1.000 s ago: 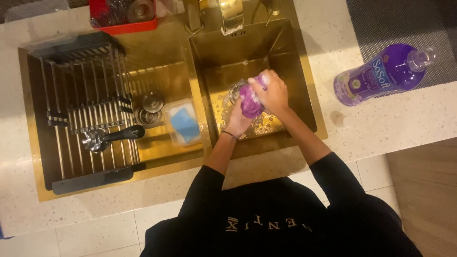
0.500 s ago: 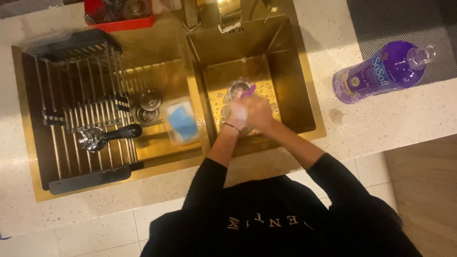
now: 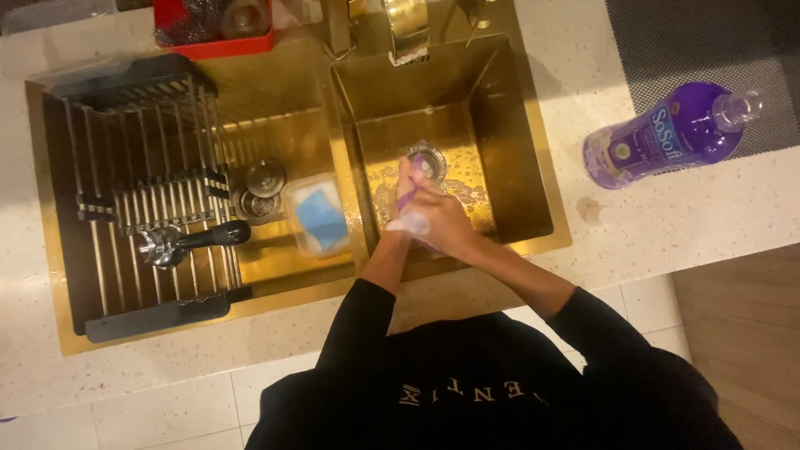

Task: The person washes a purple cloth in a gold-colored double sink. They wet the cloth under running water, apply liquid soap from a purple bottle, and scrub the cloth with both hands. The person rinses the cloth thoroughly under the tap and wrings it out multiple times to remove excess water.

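A: What fills most of the frame?

B: A pale speckled tabletop (image 3: 708, 217) with a gold double sink (image 3: 200, 312) set into it, running from the left edge to past the middle. Its left basin holds a dark wire rack (image 3: 142, 183) in the left half of the frame.

A: And the packages?

B: A purple bottle (image 3: 667, 137) lies on its side at the upper right, clear neck pointing right, with a white and green label on its belly. It rests partly on a dark mat (image 3: 708, 50) in the upper right corner. A red tray (image 3: 212, 29) sits at the top, left of centre, behind the sink. A clear tub with a blue sponge (image 3: 319, 215) is in the left basin, just beside the divider.

A: The hands?

B: Both are in the right basin, in the middle of the frame. The left hand (image 3: 410, 218) and the right hand (image 3: 446, 229) press together around a small purple thing (image 3: 406, 198), soapy foam on it; the grip of each is clenched on it. A round drain (image 3: 429, 158) is just above them.

A: Smaller bits?

B: A black-handled metal tool (image 3: 187, 242) lies on the rack.
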